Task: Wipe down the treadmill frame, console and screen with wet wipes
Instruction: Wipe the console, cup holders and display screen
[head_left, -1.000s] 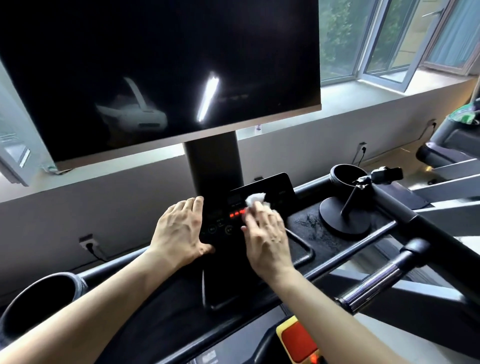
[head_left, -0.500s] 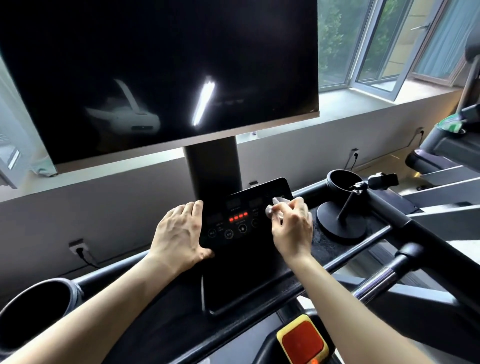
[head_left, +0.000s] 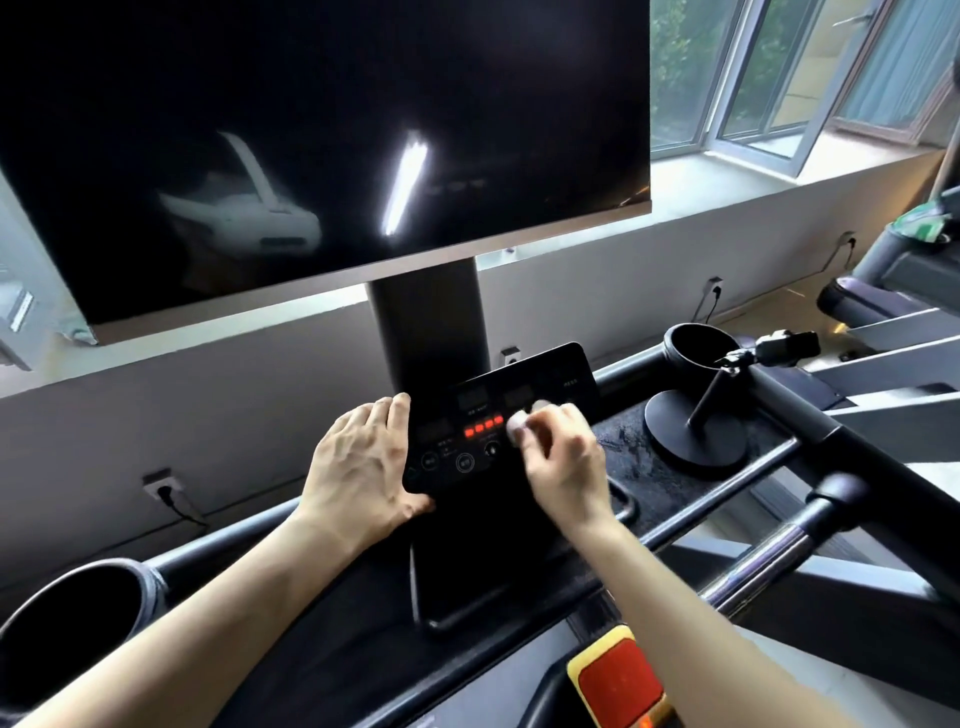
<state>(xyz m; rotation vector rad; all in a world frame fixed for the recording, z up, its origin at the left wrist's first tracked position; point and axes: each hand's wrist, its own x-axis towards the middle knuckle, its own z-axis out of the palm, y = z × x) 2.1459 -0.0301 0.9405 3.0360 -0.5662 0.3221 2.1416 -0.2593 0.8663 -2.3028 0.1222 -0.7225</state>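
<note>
The treadmill's black control console (head_left: 550, 374) tilts up in the middle, with lit red lights and round buttons. My right hand (head_left: 563, 457) presses a crumpled white wet wipe (head_left: 522, 418) onto the console face, just right of the red lights. My left hand (head_left: 363, 467) lies flat against the console's left edge, fingers together, holding nothing. Above stands the large dark screen (head_left: 322, 130) on a black post (head_left: 431, 327). The black treadmill frame (head_left: 821, 421) runs off to the right.
Round cup holders sit at the far left (head_left: 67, 618) and right (head_left: 698, 345) of the frame. A small camera on a round-based stand (head_left: 696, 431) rests on the right tray. A red stop button (head_left: 618, 686) is at the bottom. Another machine stands at the far right.
My right hand slid the wipe across the console to the right, then back left toward the red lights, and bunched it tighter. My left hand stayed on the console's left edge.
</note>
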